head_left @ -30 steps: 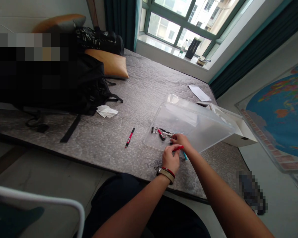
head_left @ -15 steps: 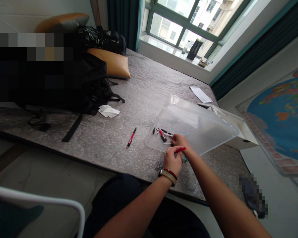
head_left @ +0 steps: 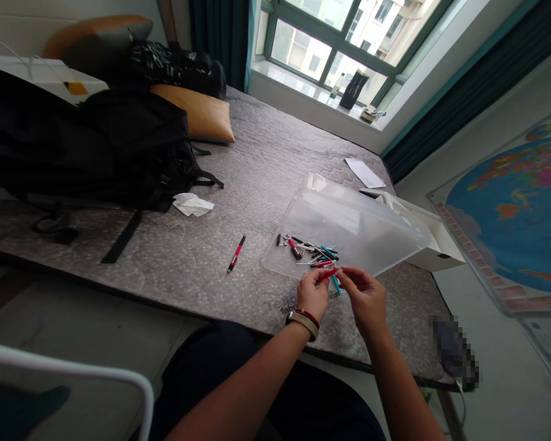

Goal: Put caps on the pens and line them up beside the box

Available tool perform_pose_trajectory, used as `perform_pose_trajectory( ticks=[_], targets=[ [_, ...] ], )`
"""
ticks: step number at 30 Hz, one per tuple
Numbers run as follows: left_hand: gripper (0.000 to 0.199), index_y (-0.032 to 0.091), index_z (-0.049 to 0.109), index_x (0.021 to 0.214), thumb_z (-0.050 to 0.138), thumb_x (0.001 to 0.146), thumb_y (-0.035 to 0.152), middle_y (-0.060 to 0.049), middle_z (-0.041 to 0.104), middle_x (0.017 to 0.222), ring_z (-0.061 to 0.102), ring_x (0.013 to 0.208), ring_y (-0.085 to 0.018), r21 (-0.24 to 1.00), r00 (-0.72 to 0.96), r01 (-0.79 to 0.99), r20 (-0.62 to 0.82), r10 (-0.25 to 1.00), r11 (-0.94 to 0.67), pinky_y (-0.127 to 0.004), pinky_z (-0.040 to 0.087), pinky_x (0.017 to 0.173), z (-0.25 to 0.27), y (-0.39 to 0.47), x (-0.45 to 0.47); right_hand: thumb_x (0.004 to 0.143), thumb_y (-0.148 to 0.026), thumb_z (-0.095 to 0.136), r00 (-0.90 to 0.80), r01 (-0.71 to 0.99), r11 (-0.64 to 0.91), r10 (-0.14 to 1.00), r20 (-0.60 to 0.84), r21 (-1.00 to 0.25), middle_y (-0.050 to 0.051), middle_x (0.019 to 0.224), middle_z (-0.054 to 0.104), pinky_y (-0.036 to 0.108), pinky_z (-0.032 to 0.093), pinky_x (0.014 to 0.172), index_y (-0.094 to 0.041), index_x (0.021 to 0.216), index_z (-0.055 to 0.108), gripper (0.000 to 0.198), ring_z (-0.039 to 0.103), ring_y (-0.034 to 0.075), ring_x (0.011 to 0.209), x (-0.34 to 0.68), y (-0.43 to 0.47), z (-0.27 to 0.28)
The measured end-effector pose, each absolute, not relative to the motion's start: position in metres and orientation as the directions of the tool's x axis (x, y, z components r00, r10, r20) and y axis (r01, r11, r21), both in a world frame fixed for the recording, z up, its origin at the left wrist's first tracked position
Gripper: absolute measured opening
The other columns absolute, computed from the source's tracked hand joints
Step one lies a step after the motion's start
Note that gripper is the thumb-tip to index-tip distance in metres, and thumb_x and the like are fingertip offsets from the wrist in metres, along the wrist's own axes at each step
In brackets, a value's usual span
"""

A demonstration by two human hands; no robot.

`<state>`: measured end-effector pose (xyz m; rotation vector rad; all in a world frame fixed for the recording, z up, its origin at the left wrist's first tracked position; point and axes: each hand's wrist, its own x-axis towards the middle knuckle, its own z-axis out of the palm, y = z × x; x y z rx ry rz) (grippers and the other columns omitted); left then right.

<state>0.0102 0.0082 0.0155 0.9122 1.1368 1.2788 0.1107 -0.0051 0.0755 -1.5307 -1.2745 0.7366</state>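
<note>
Just in front of the plastic bin, my left hand [head_left: 313, 295] is closed around a red pen barrel [head_left: 329, 274]. My right hand [head_left: 366, 299] pinches at the barrel's far end; any small part between its fingertips is too small to make out. Behind the hands, pen parts [head_left: 325, 252] in black, red, teal and silver lie in a loose pile in the clear plastic bin [head_left: 386, 236], which is tipped on its side. A teal piece [head_left: 337, 285] shows between my hands. Farther left, a red and black pen [head_left: 237, 252] rests on the mattress.
The grey quilted mattress [head_left: 261, 177] bears a crumpled tissue [head_left: 193, 204], a black backpack [head_left: 138, 141] and a tan cushion [head_left: 206, 113]. A white box [head_left: 434, 245] stands behind the bin, with a white paper sheet [head_left: 364, 173] beyond. A white chair frame [head_left: 73, 366] is at lower left.
My right hand has drawn back from the pen parts in the bin to the end of the red barrel. My left hand still holds the barrel. The view has shifted slightly.
</note>
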Motion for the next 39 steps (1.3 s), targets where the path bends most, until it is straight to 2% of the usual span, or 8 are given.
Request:
perform_pose_trajectory(
  ticks=[8, 17, 20, 22, 25, 30, 34, 39],
  targets=[
    [0.021, 0.017, 0.074, 0.099, 0.061, 0.084, 0.012, -0.010, 0.072, 0.104, 0.066, 0.101, -0.020, 0.974, -0.059, -0.213, -0.093, 0.994, 0.079, -0.038, 0.050, 0.097, 0.014, 0.005, 0.013, 0.082, -0.043, 0.068, 0.174, 0.556, 0.074, 0.964, 0.203, -0.828, 0.008, 0.097, 0.072, 0.030, 0.056, 0.069, -0.019, 0.098, 0.072, 0.029, 0.066, 0.020, 0.085, 0.113, -0.008, 0.078],
    [0.023, 0.018, 0.074, 0.102, 0.061, 0.083, 0.013, -0.010, 0.071, 0.103, 0.066, 0.097, -0.019, 0.981, -0.040, -0.173, -0.100, 0.994, 0.092, -0.036, 0.052, 0.093, 0.014, 0.003, 0.016, 0.081, -0.052, 0.066, 0.307, 0.361, 0.018, 0.942, 0.138, -0.932, 0.010, 0.097, 0.071, 0.029, 0.055, 0.065, -0.018, 0.108, 0.066, 0.044, 0.067, 0.019, 0.081, 0.129, -0.004, 0.048],
    [0.024, 0.019, 0.075, 0.101, 0.062, 0.082, 0.011, -0.009, 0.072, 0.102, 0.066, 0.098, -0.019, 0.984, -0.043, -0.150, -0.101, 0.994, 0.094, -0.036, 0.051, 0.093, 0.017, 0.003, 0.016, 0.085, -0.060, 0.055, 0.397, 0.261, -0.069, 0.917, 0.042, -0.963, 0.010, 0.093, 0.071, 0.026, 0.052, 0.057, -0.016, 0.105, 0.066, 0.050, 0.067, 0.017, 0.072, 0.141, 0.014, 0.029],
    [0.024, 0.019, 0.075, 0.101, 0.062, 0.082, 0.010, -0.008, 0.072, 0.102, 0.065, 0.099, -0.020, 0.985, -0.044, -0.150, -0.097, 0.994, 0.090, -0.036, 0.051, 0.093, 0.019, 0.002, 0.015, 0.080, -0.059, 0.060, 0.345, 0.311, -0.159, 0.937, -0.044, -0.937, 0.009, 0.088, 0.072, 0.026, 0.051, 0.055, -0.014, 0.100, 0.067, 0.050, 0.066, 0.017, 0.068, 0.147, 0.032, 0.018],
    [0.025, 0.020, 0.075, 0.099, 0.061, 0.082, 0.008, -0.008, 0.071, 0.104, 0.065, 0.099, -0.019, 0.983, -0.044, -0.166, -0.089, 0.995, 0.081, -0.035, 0.050, 0.095, 0.022, 0.003, 0.015, 0.076, -0.049, 0.066, 0.152, 0.568, -0.145, 0.986, -0.070, -0.810, 0.008, 0.084, 0.072, 0.028, 0.052, 0.060, -0.015, 0.091, 0.070, 0.038, 0.066, 0.018, 0.067, 0.148, 0.063, 0.007],
    [0.026, 0.019, 0.076, 0.098, 0.061, 0.081, 0.005, -0.008, 0.071, 0.103, 0.066, 0.096, -0.017, 0.973, -0.053, -0.217, -0.097, 0.994, 0.083, -0.033, 0.050, 0.094, 0.030, 0.005, 0.013, 0.078, -0.024, 0.064, -0.041, 0.904, 0.024, 0.999, -0.032, -0.428, 0.004, 0.088, 0.073, 0.030, 0.050, 0.078, -0.021, 0.092, 0.072, 0.016, 0.065, 0.016, 0.075, 0.129, 0.110, 0.001],
    [0.026, 0.019, 0.075, 0.098, 0.060, 0.082, 0.006, -0.007, 0.071, 0.102, 0.066, 0.094, -0.017, 0.969, -0.068, -0.229, -0.107, 0.992, 0.089, -0.033, 0.051, 0.092, 0.036, 0.005, 0.010, 0.082, -0.020, 0.062, -0.193, 0.953, 0.169, 0.978, -0.076, -0.252, 0.006, 0.095, 0.070, 0.027, 0.046, 0.083, -0.021, 0.095, 0.074, 0.018, 0.065, 0.017, 0.084, 0.113, 0.133, 0.000],
    [0.023, 0.018, 0.075, 0.099, 0.062, 0.083, 0.009, -0.008, 0.072, 0.102, 0.066, 0.096, -0.019, 0.966, -0.066, -0.243, -0.110, 0.992, 0.091, -0.033, 0.051, 0.091, 0.040, 0.007, 0.006, 0.086, -0.018, 0.058, -0.262, 0.954, 0.240, 0.959, -0.110, -0.179, 0.008, 0.099, 0.068, 0.024, 0.042, 0.081, -0.021, 0.097, 0.075, 0.020, 0.063, 0.016, 0.086, 0.104, 0.142, -0.004]
  ],
)
